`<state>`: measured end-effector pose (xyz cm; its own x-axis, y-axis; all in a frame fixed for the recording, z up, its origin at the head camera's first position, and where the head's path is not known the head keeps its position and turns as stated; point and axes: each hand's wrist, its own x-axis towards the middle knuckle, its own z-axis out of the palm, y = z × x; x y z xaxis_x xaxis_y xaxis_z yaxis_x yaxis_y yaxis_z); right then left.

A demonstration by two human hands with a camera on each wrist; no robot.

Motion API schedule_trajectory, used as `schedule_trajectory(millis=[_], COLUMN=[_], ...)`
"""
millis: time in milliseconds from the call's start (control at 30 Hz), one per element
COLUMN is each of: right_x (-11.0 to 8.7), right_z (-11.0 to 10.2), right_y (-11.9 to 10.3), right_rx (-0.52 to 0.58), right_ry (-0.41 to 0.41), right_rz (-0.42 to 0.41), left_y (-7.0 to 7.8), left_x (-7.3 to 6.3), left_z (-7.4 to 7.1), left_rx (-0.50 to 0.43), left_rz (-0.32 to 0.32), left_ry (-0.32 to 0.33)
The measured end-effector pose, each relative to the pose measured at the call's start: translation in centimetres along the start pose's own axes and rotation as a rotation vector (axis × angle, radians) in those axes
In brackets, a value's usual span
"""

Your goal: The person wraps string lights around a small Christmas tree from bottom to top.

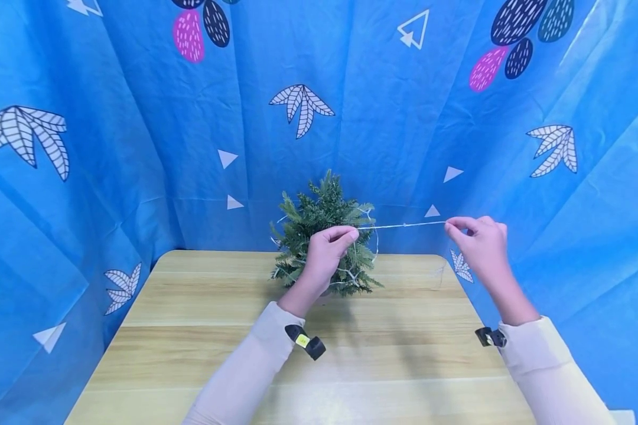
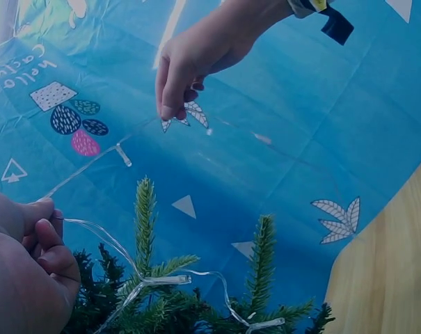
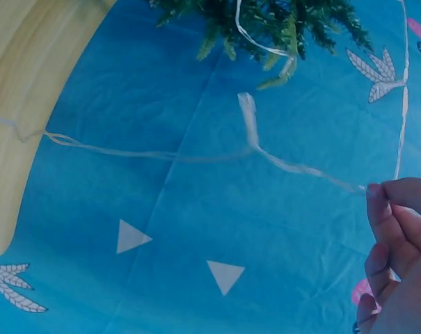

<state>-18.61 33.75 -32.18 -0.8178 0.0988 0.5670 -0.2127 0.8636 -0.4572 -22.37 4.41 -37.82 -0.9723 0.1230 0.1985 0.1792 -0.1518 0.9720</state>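
Note:
A small green artificial Christmas tree (image 1: pixel 326 206) stands toward the back of the table, with a clear-wired string of lights (image 1: pixel 388 226) draped over its branches. In front of the tree my left hand (image 1: pixel 326 254) pinches the string between thumb and forefinger. Off to the right my right hand (image 1: pixel 478 242) pinches it too, and the stretch between the hands is pulled nearly straight. Beyond the right fingertips the loose end hangs down, with a clear bulb (image 3: pixel 248 118) on it. The left wrist view shows more bulbs (image 2: pixel 167 280) lying on the branches. The left forearm hides part of the tree's base.
The light wood table (image 1: pixel 191 342) has rounded back corners. Blue patterned cloth (image 1: pixel 351 118) hangs behind it and along both sides, close to the back edge. A black strap (image 1: pixel 305 342) with a yellow tag sits on the left wrist.

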Motion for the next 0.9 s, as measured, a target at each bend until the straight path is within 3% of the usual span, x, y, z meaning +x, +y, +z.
schedule_trajectory(millis=[233, 367, 600, 900], right_x=[1.6, 2.4, 3.0, 3.3], right_z=[-1.3, -1.9, -2.5, -3.0], right_y=[0.2, 0.2, 0.0, 0.6], right_rx=[0.144, 0.170, 0.126, -0.043], right_ry=[-0.052, -0.067, -0.047, 0.037], right_rz=[0.191, 0.229, 0.219, 0.061], left_y=[0.0, 0.1, 0.6, 1.5], left_x=[0.5, 0.9, 1.3, 2.0], left_z=[0.0, 0.1, 0.1, 0.2], left_rx=[-0.034, -0.031, -0.043, -0.061], left_rz=[-0.006, -0.002, 0.012, 0.041], left_ry=[0.030, 0.029, 0.057, 0.095])
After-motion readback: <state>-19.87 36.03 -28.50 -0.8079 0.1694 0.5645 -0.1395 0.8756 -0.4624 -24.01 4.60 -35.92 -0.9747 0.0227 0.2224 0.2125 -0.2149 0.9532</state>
